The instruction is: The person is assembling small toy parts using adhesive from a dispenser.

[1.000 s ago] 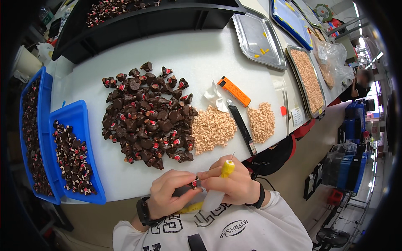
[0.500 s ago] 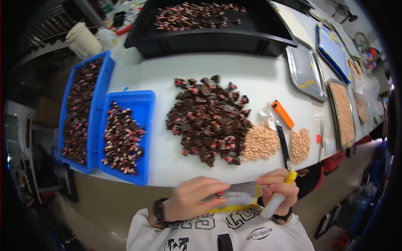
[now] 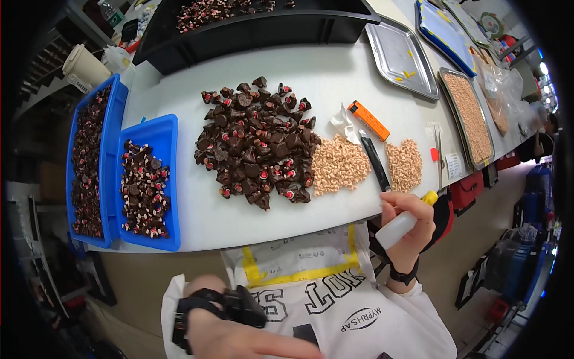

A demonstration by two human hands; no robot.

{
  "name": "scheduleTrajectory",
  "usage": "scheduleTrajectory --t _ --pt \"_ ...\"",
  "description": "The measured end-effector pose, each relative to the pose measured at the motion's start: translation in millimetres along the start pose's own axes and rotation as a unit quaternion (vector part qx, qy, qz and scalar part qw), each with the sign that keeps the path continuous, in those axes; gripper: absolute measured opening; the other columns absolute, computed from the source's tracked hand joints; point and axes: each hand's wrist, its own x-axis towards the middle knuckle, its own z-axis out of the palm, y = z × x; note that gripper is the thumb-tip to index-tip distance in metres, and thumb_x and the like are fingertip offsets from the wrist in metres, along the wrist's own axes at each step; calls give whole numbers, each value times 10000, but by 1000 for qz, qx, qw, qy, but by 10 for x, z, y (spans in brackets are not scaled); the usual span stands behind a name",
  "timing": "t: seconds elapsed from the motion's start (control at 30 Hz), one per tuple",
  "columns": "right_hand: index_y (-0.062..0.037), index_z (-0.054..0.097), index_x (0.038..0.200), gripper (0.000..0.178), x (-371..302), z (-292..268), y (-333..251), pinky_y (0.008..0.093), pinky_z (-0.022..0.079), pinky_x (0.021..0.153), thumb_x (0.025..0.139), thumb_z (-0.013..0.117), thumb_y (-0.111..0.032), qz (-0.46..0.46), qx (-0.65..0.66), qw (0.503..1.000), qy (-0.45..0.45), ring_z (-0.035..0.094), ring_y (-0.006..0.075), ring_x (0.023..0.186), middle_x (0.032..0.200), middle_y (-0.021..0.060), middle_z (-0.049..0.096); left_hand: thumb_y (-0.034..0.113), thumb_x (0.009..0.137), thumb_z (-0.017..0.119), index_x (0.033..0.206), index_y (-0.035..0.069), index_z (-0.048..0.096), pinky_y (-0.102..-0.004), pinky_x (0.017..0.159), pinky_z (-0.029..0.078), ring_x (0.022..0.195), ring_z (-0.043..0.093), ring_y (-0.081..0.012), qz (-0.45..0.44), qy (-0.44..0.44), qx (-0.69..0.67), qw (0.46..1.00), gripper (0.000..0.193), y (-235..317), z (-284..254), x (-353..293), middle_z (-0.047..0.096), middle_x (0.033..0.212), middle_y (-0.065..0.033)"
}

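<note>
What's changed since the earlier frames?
Left hand has pulled back toward the body; the small dark-and-red piece it held is out of sight, release unclear. Right hand has moved apart rightward, still gripping the white squeeze bottle. Pile of dark pieces, larger tan pile, orange box: unchanged.

"Is this a kitchen, you think?"

"Looks more like a workshop for small handwork. See the white worktable: dark brown pieces by the dozen, heaped near the middle, with beige bits piled beside them."

"And the squeeze bottle at four o'clock, yellow-tipped."

"Then the sorting: blue trays of dark and pale pieces at nine, a big black bin toward twelve, a metal tray at one."

"Bigger than a home, too. Bright lights at two, and blue containers standing on the floor at three."
</note>
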Motion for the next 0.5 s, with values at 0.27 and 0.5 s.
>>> scheduleTrajectory --t 0.27,0.5 --pt "-31 534 990 308 -156 -127 129 272 481 703 759 733 7 102 -89 991 -11 604 157 773 919 84 649 -29 775 670 1121 291 635 -318 672 524 856 605 -250 16 8 -71 997 473 -53 -3 -149 585 963 -109" --pt "-40 532 973 321 -160 -117 176 267 478 640 739 750 -13 145 -150 977 -37 606 169 731 846 76 607 -57 777 643 1094 280 649 -322 672 524 833 599 -246 54 -4 -107 993 463 -148 -43 -163 580 947 -110"
